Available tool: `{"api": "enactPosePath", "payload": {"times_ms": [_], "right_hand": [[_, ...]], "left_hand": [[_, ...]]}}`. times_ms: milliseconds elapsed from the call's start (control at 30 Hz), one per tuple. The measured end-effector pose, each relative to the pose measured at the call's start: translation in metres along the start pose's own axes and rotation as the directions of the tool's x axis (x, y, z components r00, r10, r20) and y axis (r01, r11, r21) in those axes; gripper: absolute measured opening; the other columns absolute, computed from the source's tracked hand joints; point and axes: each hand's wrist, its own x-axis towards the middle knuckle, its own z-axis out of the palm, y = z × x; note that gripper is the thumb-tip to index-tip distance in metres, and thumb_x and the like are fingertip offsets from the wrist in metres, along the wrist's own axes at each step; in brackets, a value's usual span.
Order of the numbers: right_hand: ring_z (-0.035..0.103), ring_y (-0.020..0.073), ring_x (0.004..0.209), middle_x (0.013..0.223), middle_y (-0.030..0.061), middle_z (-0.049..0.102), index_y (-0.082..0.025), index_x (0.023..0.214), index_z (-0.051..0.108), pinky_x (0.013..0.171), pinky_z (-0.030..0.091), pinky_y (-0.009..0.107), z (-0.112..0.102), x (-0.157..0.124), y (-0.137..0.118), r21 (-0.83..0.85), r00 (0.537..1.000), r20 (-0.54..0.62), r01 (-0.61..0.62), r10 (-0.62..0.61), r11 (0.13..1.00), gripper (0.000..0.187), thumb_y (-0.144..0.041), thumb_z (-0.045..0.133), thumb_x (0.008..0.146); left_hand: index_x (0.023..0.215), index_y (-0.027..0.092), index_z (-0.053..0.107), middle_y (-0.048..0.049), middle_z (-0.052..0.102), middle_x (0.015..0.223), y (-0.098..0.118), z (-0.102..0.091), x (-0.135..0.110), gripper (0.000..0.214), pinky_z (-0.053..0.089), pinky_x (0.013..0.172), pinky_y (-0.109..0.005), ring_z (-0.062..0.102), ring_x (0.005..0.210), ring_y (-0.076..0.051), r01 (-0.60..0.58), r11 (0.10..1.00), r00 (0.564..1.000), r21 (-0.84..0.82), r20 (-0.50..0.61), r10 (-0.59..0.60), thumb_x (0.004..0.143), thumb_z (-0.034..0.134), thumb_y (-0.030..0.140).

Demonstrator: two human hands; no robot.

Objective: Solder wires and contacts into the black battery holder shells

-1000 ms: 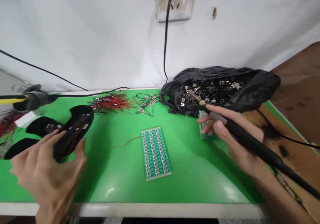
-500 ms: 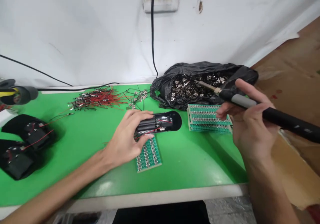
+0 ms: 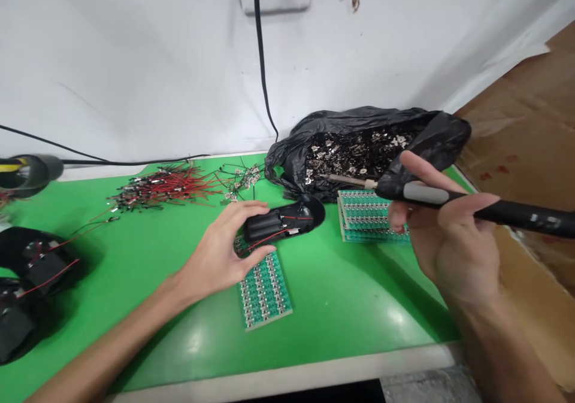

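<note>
- While the left hand grasps the near end of a black casing, thumb below and fingers over the top, the casing lies tilted up slightly toward 2 o'clock, just about mid-picture, red wires showing inside it!
- And the right hand? It's wrapped around a soldering iron at 3 o'clock from the casing, index finger stretched along the top, tip aimed at 9 o'clock.
- That tip sits in front of the bag's mouth; whether it touches anything there, I cannot tell.
- At 6 to 7 o'clock of the casing, here's a green panel with rows of silvery parts, its upper edge partly covered by hand and casing.
- Over at 3 o'clock, a stack of similar panels, right beside the black bag, which gapes at 1 to 2 o'clock, full of small metal pieces.
- Swing to 10 o'clock: a tangle of red and black wires, with a little cluster of metal tabs nearer 11.
- Out toward 9 o'clock, more black casings on the green bench, red wires trailing from them.
- High at 12, a wall socket with a black cable hanging in front.
</note>
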Motion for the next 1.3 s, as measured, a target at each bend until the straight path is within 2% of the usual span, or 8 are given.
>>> {"api": "enactPosePath", "payload": {"times_ms": [67, 233, 433, 567, 800, 1000, 1100, 1300], "right_hand": [[0.056, 0.018, 0.063, 0.074, 0.0029, 0.063, -0.033, 0.129, 0.088, 0.051, 0.047, 0.032, 0.002, -0.001, 0.001, -0.002, 1.0, -0.024, -0.01, 0.01, 1.0, 0.054, -0.074, 0.073, 0.098], [0.056, 0.0167, 0.061, 0.092, 0.0077, 0.078, -0.03, 0.115, 0.092, 0.049, 0.044, 0.032, 0.007, -0.002, 0.003, 0.01, 0.997, -0.067, -0.029, 0.03, 1.0, 0.052, -0.076, 0.072, 0.098], [0.063, 0.0172, 0.057, 0.071, 0.0044, 0.075, -0.026, 0.103, 0.093, 0.047, 0.048, 0.03, 0.007, 0.001, 0.002, 0.052, 0.993, -0.085, -0.077, 0.081, 0.996, 0.039, -0.063, 0.086, 0.091], [0.068, 0.0166, 0.061, 0.073, 0.002, 0.078, -0.029, 0.103, 0.093, 0.049, 0.053, 0.028, 0.008, 0.0, 0.002, 0.064, 0.987, -0.112, -0.106, 0.113, 0.992, 0.021, -0.045, 0.087, 0.091], [0.071, 0.0171, 0.063, 0.075, 0.0023, 0.08, -0.03, 0.107, 0.093, 0.051, 0.057, 0.029, 0.01, -0.002, 0.001, 0.081, 0.988, -0.053, -0.143, 0.147, 0.986, 0.02, -0.041, 0.088, 0.09], [0.072, 0.0139, 0.063, 0.074, 0.0014, 0.081, -0.031, 0.109, 0.092, 0.054, 0.059, 0.025, 0.008, -0.002, 0.0, 0.098, 0.984, -0.002, -0.177, 0.178, 0.979, 0.021, -0.042, 0.087, 0.092], [0.072, 0.0132, 0.063, 0.075, 0.0014, 0.082, -0.031, 0.109, 0.093, 0.055, 0.059, 0.024, 0.008, -0.003, 0.0, 0.103, 0.982, 0.007, -0.186, 0.186, 0.977, 0.023, -0.045, 0.088, 0.091], [0.072, 0.0163, 0.063, 0.076, 0.0045, 0.082, -0.028, 0.11, 0.093, 0.055, 0.059, 0.029, 0.005, -0.005, 0.0, 0.103, 0.98, 0.008, -0.199, 0.199, 0.975, 0.029, -0.047, 0.092, 0.089]], "left_hand": [[0.135, 0.026, 0.063, -0.009, 0.076, 0.142, -0.002, 0.002, -0.002, 0.044, 0.062, 0.115, -0.049, 0.076, 0.128, -0.027, 0.013, 1.0, 1.0, 0.001, 0.001, -0.013, 0.098, 0.081, 0.041], [0.121, 0.025, 0.064, -0.0081, 0.079, 0.137, -0.001, 0.004, -0.005, 0.032, 0.065, 0.107, -0.043, 0.079, 0.121, -0.025, 0.039, 0.999, 0.999, -0.015, -0.036, -0.039, 0.098, 0.082, 0.037], [0.116, 0.024, 0.063, -0.0083, 0.077, 0.138, 0.006, 0.002, -0.007, 0.025, 0.064, 0.106, -0.037, 0.079, 0.12, -0.021, -0.034, 0.999, 0.995, 0.009, -0.095, 0.035, 0.098, 0.08, 0.027], [0.102, 0.023, 0.059, -0.0088, 0.076, 0.14, 0.006, -0.002, -0.011, 0.018, 0.062, 0.107, -0.036, 0.077, 0.121, -0.02, -0.076, 0.996, 0.993, 0.041, -0.082, 0.079, 0.1, 0.077, 0.024], [0.089, 0.023, 0.058, -0.0064, 0.073, 0.133, 0.004, -0.013, -0.014, 0.021, 0.062, 0.098, -0.029, 0.076, 0.115, -0.016, -0.087, 0.995, 0.995, 0.046, -0.044, 0.089, 0.098, 0.077, 0.02], [0.088, 0.022, 0.06, -0.0075, 0.073, 0.128, 0.005, -0.014, -0.016, 0.02, 0.064, 0.093, -0.03, 0.076, 0.112, -0.018, -0.119, 0.992, 0.991, 0.046, -0.061, 0.122, 0.096, 0.078, 0.019], [0.095, 0.022, 0.062, -0.0086, 0.073, 0.126, 0.004, -0.013, -0.017, 0.019, 0.065, 0.09, -0.03, 0.076, 0.109, -0.018, -0.141, 0.988, 0.987, 0.062, -0.068, 0.145, 0.095, 0.08, 0.019], [0.109, 0.019, 0.059, -0.0166, 0.07, 0.14, 0.006, -0.007, -0.018, 0.023, 0.065, 0.102, -0.03, 0.075, 0.123, -0.02, -0.192, 0.978, 0.979, 0.076, -0.056, 0.197, 0.097, 0.079, 0.015]]}}
